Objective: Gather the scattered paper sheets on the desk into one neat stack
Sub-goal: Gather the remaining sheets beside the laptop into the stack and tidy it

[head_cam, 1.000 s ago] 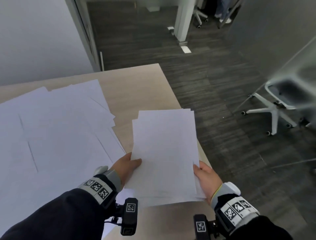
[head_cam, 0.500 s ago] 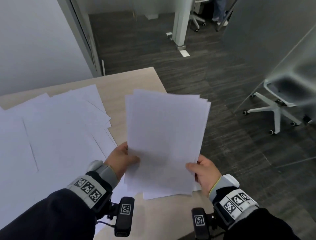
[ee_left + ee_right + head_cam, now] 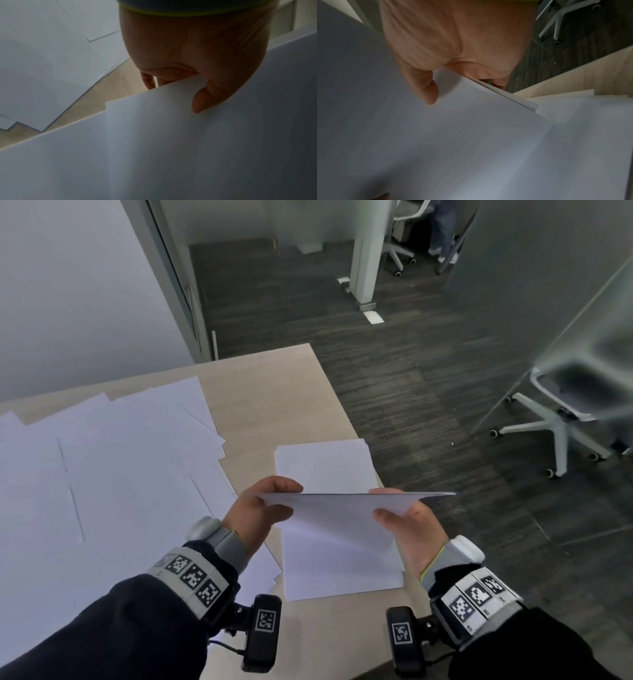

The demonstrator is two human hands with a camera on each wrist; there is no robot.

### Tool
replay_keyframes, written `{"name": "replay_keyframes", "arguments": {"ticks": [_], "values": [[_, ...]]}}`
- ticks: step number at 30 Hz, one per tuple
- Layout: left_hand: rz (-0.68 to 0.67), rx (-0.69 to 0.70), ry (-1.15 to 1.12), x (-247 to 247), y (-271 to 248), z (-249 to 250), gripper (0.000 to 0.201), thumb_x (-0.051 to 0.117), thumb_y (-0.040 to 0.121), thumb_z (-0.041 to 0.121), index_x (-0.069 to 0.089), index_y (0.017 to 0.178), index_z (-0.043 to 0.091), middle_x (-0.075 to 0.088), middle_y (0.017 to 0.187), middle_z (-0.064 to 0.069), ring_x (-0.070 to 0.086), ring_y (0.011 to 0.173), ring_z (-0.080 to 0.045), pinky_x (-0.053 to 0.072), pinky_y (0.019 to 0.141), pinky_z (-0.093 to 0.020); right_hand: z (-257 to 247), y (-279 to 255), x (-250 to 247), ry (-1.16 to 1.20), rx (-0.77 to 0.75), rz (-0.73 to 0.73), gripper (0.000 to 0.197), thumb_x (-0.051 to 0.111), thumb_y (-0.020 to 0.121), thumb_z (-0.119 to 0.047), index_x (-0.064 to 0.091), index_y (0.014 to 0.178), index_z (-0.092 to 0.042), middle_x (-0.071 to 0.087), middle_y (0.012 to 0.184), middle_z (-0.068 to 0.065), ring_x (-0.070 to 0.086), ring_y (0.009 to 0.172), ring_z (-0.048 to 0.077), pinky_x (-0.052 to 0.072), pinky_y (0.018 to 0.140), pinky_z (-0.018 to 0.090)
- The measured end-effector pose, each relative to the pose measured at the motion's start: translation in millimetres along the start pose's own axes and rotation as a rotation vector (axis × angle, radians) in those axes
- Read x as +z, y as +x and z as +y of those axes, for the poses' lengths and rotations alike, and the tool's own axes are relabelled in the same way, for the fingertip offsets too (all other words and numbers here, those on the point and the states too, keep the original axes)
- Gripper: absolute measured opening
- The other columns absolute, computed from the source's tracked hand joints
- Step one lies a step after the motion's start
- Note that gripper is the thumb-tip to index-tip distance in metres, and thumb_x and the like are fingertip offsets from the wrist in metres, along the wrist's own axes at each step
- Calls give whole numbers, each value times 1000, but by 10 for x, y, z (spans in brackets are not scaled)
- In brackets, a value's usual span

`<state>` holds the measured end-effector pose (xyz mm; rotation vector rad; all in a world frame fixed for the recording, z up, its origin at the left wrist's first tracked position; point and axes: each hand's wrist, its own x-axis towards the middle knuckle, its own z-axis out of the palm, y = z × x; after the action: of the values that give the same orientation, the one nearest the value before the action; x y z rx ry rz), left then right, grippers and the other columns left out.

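Both hands hold a bundle of white sheets [image 3: 335, 511] above the desk's right end, tipped so its top edge points away from me. My left hand [image 3: 270, 501] pinches its left side, thumb [image 3: 200, 102] on the near face of the bundle [image 3: 188, 148]. My right hand [image 3: 400, 508] pinches the right side, thumb [image 3: 429, 93] on the bundle's [image 3: 453, 135] face. Under the bundle, more white sheets [image 3: 325, 463] lie flat on the desk. Several scattered sheets [image 3: 120, 457] overlap across the left of the desk.
The light wooden desk [image 3: 274, 392] ends at its right edge just beyond my right hand, with dark carpet below. A white office chair [image 3: 555, 419] stands behind a glass partition at right. A white pillar [image 3: 366, 251] stands on the floor farther back.
The bundle was lifted off the desk, raised facing me, then tipped forward and lowered until almost edge-on. Both hands kept their hold on its sides. Some sheets stayed flat on the desk.
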<state>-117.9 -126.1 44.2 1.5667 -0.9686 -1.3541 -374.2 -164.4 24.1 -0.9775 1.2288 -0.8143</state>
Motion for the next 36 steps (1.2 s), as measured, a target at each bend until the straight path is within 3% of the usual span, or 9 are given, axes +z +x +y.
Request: {"name": "replay_keyframes", "arguments": {"ticks": [4,8,11,14,16,19,26,30,36], "values": [[15,-3,52,10,16,-18,28,65,73,12,75,97,22,76,99,4,66,97,-19,47,88,-36,9,-17,-36,-5,-47,10,28,64,85,-8,74,103,-26,75,105,7,70,101,28,53,90,48],[65,-82,55,81,42,-97,39,67,71,28,74,109,26,76,107,5,67,107,-22,47,104,-48,78,4,-40,-44,7,59,31,63,73,-18,73,101,-24,76,101,4,70,99,29,51,95,54],[82,-84,44,158,45,-87,27,66,78,29,75,104,27,77,102,7,70,101,-18,50,96,-39,107,21,-60,-80,15,120,30,62,73,-24,71,102,-27,76,97,4,68,99,37,51,89,57],[114,-115,13,186,72,-103,16,66,90,12,75,100,22,78,89,4,74,84,-17,55,77,-33,112,54,-95,-98,7,137,33,58,73,-18,68,102,-30,73,96,12,70,88,28,54,84,53],[133,-171,17,213,95,-151,24,63,82,14,71,102,25,78,87,2,73,81,-20,56,70,-33,118,104,-134,-143,2,155,31,52,77,-8,64,97,-29,73,91,10,67,78,23,55,76,45],[128,-285,104,252,173,-296,39,51,79,13,62,113,27,74,97,-4,70,90,-29,59,82,-43,146,207,-160,-240,50,172,34,49,83,2,59,103,-24,75,91,-4,70,77,14,55,72,35],[163,-403,178,273,341,-439,40,57,88,6,49,120,29,71,97,3,70,87,-24,60,84,-46,254,447,-161,-427,135,158,24,59,87,-15,62,105,-30,72,95,-3,71,81,20,58,80,43],[212,-365,252,199,414,-531,68,67,90,14,35,150,19,57,133,-3,59,102,-22,50,83,-35,251,459,-169,-444,185,200,24,56,90,-19,52,109,-34,65,97,-8,64,81,10,48,66,26],[157,-353,337,200,347,-708,40,60,87,7,55,124,23,56,126,-9,57,85,-18,44,67,-27,365,403,-152,-524,229,155,41,54,91,-19,53,131,-24,59,125,-5,58,107,15,43,87,29]]}}
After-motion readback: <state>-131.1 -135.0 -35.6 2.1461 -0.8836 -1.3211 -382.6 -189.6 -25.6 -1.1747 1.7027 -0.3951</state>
